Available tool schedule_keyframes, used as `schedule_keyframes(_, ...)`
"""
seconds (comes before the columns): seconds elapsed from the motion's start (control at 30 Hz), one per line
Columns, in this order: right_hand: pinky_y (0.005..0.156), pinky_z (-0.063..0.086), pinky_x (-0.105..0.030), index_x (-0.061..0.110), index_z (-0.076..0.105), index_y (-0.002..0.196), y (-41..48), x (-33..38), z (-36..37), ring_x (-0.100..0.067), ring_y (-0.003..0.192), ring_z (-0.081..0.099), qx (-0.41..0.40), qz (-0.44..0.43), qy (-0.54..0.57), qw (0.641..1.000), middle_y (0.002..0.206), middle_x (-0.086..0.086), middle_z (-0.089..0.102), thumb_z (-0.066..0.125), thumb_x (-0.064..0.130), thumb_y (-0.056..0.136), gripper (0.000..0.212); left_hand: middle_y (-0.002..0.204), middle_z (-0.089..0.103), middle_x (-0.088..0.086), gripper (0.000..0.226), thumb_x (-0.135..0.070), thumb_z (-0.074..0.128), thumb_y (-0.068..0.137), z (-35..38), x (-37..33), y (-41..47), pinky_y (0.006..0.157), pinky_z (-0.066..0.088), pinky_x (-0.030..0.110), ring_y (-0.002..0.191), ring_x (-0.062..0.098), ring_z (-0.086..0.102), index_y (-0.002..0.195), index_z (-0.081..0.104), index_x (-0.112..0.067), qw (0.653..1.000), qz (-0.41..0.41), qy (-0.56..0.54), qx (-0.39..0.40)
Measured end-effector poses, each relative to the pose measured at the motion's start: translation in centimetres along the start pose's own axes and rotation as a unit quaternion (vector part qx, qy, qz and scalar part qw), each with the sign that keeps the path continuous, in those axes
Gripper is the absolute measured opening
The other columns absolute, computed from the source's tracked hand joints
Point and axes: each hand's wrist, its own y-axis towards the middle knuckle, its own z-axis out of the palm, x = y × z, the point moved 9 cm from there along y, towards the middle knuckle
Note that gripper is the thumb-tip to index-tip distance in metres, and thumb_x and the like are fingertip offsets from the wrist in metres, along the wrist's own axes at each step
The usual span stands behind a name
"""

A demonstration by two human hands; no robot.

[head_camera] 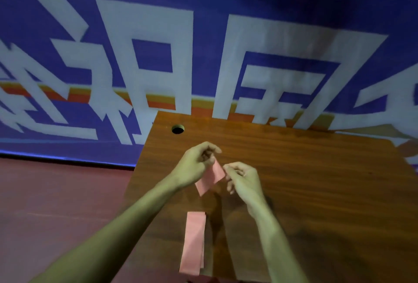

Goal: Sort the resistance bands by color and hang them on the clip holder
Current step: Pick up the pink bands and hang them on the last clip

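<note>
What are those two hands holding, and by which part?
A pink resistance band. The left hand and right hand both pinch its upper end; its lower end is free.

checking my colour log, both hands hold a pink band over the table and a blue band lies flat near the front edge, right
Not quite. The flat band near the front edge of the table is pink, not blue, as the head view shows. The rest stands: the left hand and right hand both hold a pink band over the table.
</note>
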Motion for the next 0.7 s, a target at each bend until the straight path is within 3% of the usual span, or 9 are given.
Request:
schedule_keyframes(0.1, 0.058, 0.042, -0.021, 0.023, 0.067, 0.086, 1.0, 4.8, -3.6, -0.009, 0.065, 0.056, -0.033, -0.086, -0.006, 0.996, 0.072, 0.007, 0.064, 0.062, 0.016, 0.092, 0.01, 0.089, 0.056, -0.011, 0.02, -0.003, 0.053, 0.093, 0.5, -6.8, 2.3, 0.074, 0.042, 0.015, 0.08, -0.002, 0.051, 0.1, 0.059, -0.02, 0.994, 0.071, 0.045, 0.074)
schedule_keyframes(0.2, 0.076, 0.048, -0.018, 0.031, 0.065, 0.102, 1.3, 10.0, -6.3, -0.003, 0.092, 0.063, 0.012, -0.165, 0.007, 0.986, 0.101, 0.01, 0.069, 0.059, 0.016, 0.094, 0.018, 0.089, 0.058, -0.008, 0.02, 0.001, 0.055, 0.091, 1.2, -13.9, 4.2, 0.074, 0.046, 0.02, 0.08, 0.002, 0.054, 0.097, 0.058, -0.018, 0.981, 0.133, 0.075, 0.116)
schedule_keyframes(0.27, 0.081, 0.049, -0.014, 0.032, 0.064, 0.107, 1.1, 13.2, -8.4, 0.004, 0.098, 0.062, 0.049, -0.199, 0.014, 0.979, 0.105, 0.013, 0.069, 0.057, 0.017, 0.095, 0.02, 0.088, 0.059, 0.0, 0.019, 0.003, 0.056, 0.091, 1.5, -18.0, 5.5, 0.075, 0.048, 0.027, 0.082, 0.01, 0.056, 0.097, 0.057, -0.015, 0.978, 0.158, 0.067, 0.118)
schedule_keyframes(0.33, 0.08, 0.049, -0.014, 0.03, 0.066, 0.105, 1.1, 15.5, -10.8, 0.002, 0.096, 0.064, 0.076, -0.218, 0.005, 0.973, 0.1, 0.012, 0.071, 0.056, 0.019, 0.096, 0.018, 0.087, 0.058, 0.001, 0.018, 0.002, 0.057, 0.091, 1.8, -21.4, 6.7, 0.075, 0.048, 0.03, 0.082, 0.014, 0.056, 0.098, 0.058, -0.015, 0.977, 0.171, 0.054, 0.116)
schedule_keyframes(0.47, 0.072, 0.045, -0.028, 0.014, 0.07, 0.1, 1.3, 19.2, -16.2, -0.019, 0.078, 0.06, 0.107, -0.25, 0.018, 0.962, 0.083, -0.001, 0.069, 0.054, 0.023, 0.095, 0.019, 0.085, 0.057, 0.002, 0.019, 0.0, 0.06, 0.09, 2.9, -27.0, 9.2, 0.072, 0.046, 0.029, 0.079, 0.014, 0.054, 0.095, 0.059, -0.018, 0.976, 0.183, 0.029, 0.11)
schedule_keyframes(0.57, 0.065, 0.044, -0.02, 0.007, 0.071, 0.093, 1.4, 22.1, -20.0, -0.01, 0.07, 0.057, 0.144, -0.272, 0.048, 0.95, 0.074, 0.002, 0.064, 0.06, 0.026, 0.086, 0.023, 0.084, 0.055, 0.004, 0.021, 0.006, 0.057, 0.09, 4.0, -30.1, 10.9, 0.072, 0.045, 0.025, 0.078, 0.013, 0.053, 0.097, 0.058, -0.014, 0.978, 0.182, -0.003, 0.098)
schedule_keyframes(0.7, 0.068, 0.044, -0.022, 0.007, 0.07, 0.088, 2.4, 25.8, -24.3, -0.013, 0.073, 0.055, 0.157, -0.289, 0.105, 0.939, 0.075, -0.002, 0.063, 0.064, 0.023, 0.083, 0.017, 0.081, 0.056, 0.003, 0.024, 0.006, 0.054, 0.091, 5.4, -32.2, 13.1, 0.068, 0.047, 0.02, 0.076, 0.012, 0.054, 0.109, 0.059, -0.009, 0.981, 0.153, -0.073, 0.093)
